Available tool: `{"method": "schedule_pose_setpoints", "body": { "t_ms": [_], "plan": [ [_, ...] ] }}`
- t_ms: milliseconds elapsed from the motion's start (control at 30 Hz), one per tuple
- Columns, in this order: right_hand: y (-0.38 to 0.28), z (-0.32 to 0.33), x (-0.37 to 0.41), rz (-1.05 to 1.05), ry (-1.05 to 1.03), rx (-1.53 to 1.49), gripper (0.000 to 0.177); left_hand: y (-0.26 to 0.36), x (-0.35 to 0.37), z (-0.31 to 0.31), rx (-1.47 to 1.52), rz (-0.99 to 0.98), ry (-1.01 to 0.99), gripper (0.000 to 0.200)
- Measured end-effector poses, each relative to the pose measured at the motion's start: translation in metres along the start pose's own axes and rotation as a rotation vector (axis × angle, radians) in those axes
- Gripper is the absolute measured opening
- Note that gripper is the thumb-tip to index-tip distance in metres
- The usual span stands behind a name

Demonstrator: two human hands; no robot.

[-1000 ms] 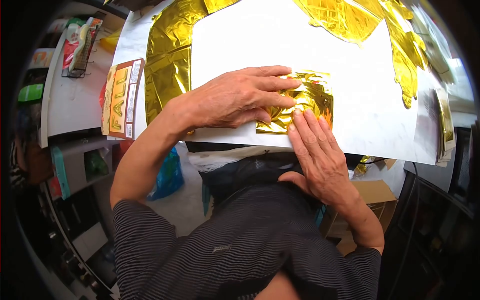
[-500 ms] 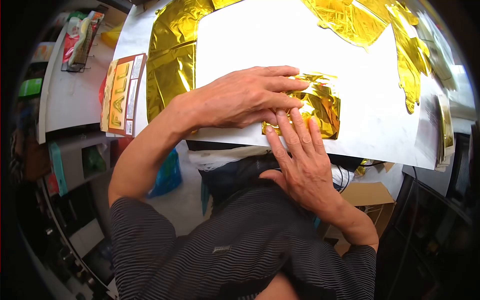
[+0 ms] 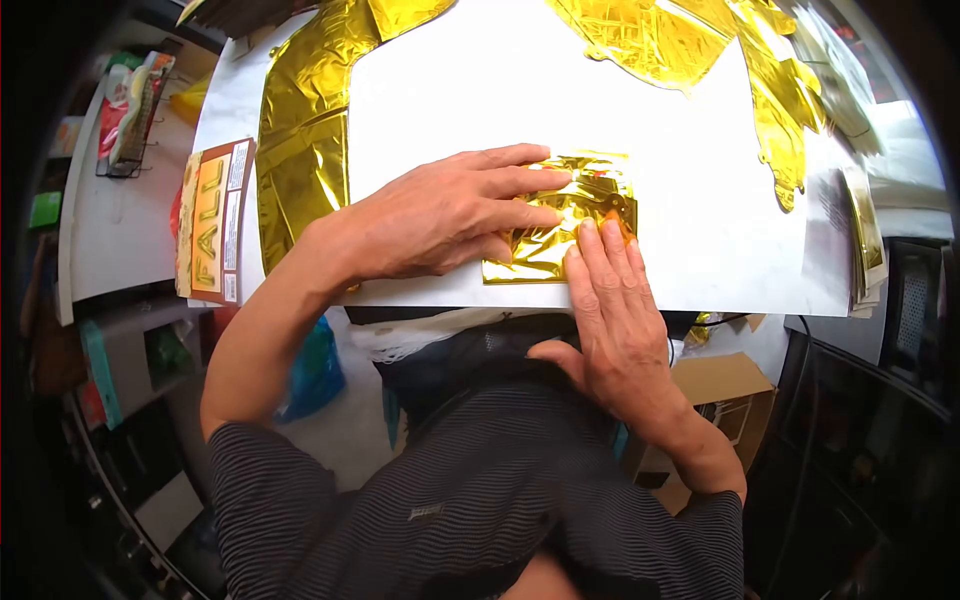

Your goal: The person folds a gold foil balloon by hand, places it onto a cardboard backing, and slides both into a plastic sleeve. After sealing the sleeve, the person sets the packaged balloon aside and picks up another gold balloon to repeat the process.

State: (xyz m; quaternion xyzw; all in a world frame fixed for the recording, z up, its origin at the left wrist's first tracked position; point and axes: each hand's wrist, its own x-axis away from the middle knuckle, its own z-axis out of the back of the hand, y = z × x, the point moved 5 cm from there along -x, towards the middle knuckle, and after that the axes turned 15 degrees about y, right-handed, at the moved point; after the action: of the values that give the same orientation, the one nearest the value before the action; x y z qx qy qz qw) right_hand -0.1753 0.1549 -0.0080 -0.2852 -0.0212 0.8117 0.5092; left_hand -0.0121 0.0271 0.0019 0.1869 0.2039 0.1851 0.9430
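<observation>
A folded piece of shiny gold foil (image 3: 540, 268) lies flat at the front edge of the white table (image 3: 430, 290). My left hand (image 3: 450, 215) reaches over it from the left, fingers outstretched, with the fingertips on the foil. On the foil's front right corner rest the straight fingers of my right hand (image 3: 622, 320), its thumb held out to the side. Neither hand grasps anything. Parts of the foil are hidden beneath my fingers.
Flat gold foil shapes lie at the left (image 3: 305, 150), the back (image 3: 650, 45) and the right (image 3: 780, 130) of the table. A brown package marked FALL (image 3: 212, 220) sits at the left edge. Stacked flat packets (image 3: 862, 240) line the right edge. A cardboard box (image 3: 725, 375) stands below.
My right hand has slid from the foil's middle toward its right corner, and the fingers of both hands have parted. The whole view has shifted a little.
</observation>
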Motion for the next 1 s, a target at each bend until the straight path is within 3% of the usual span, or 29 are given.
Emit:
{"method": "schedule_pose_setpoints", "body": {
  "t_ms": [133, 233, 300, 333, 400, 433, 467, 567, 667, 700, 800, 867, 1000],
  "plan": [
    [0.003, -0.001, 0.001, -0.001, -0.005, -0.019, 0.096, 0.001, 0.000, 0.003, 0.055, -0.039, 0.033, 0.047],
    [0.005, 0.007, -0.005, -0.033, 0.027, -0.079, 0.088, -0.001, 0.000, 0.002, 0.059, -0.001, 0.001, 0.057],
    [0.011, 0.017, -0.011, -0.049, 0.076, -0.154, 0.066, -0.001, 0.001, 0.001, 0.054, -0.004, 0.007, 0.057],
    [0.017, 0.019, -0.013, -0.042, 0.080, -0.151, 0.066, -0.002, 0.001, 0.001, 0.058, -0.003, 0.008, 0.056],
    [0.037, 0.028, -0.018, -0.143, 0.183, -0.255, 0.049, 0.000, 0.001, 0.002, 0.054, -0.002, 0.011, 0.056],
    [0.042, 0.032, -0.025, -0.088, 0.269, -0.198, 0.044, 0.000, 0.001, 0.002, 0.064, 0.008, 0.006, 0.056],
    [0.044, 0.033, -0.028, -0.080, 0.271, -0.196, 0.044, -0.001, 0.002, 0.002, 0.074, 0.018, 0.001, 0.056],
    [0.058, 0.035, -0.036, -0.369, 0.327, -0.088, 0.057, -0.001, 0.002, 0.004, 0.090, 0.015, 0.004, 0.058],
    [0.072, 0.029, -0.047, -0.438, 0.242, -0.058, 0.062, -0.001, 0.002, 0.002, 0.091, 0.011, 0.001, 0.058],
    [0.078, 0.027, -0.052, -0.438, 0.243, -0.057, 0.062, -0.001, 0.002, 0.002, 0.091, 0.011, 0.002, 0.058],
    [0.082, 0.019, -0.069, -0.173, 0.180, -0.046, 0.061, -0.002, 0.002, 0.001, 0.086, -0.002, 0.010, 0.057],
    [0.084, 0.018, -0.077, -0.186, 0.135, -0.091, 0.059, -0.001, 0.003, 0.003, 0.086, -0.036, 0.045, 0.048],
    [0.091, 0.013, -0.093, -0.299, -0.052, -0.127, 0.050, -0.001, 0.003, 0.003, 0.093, -0.033, 0.039, 0.049]
  ]
}}
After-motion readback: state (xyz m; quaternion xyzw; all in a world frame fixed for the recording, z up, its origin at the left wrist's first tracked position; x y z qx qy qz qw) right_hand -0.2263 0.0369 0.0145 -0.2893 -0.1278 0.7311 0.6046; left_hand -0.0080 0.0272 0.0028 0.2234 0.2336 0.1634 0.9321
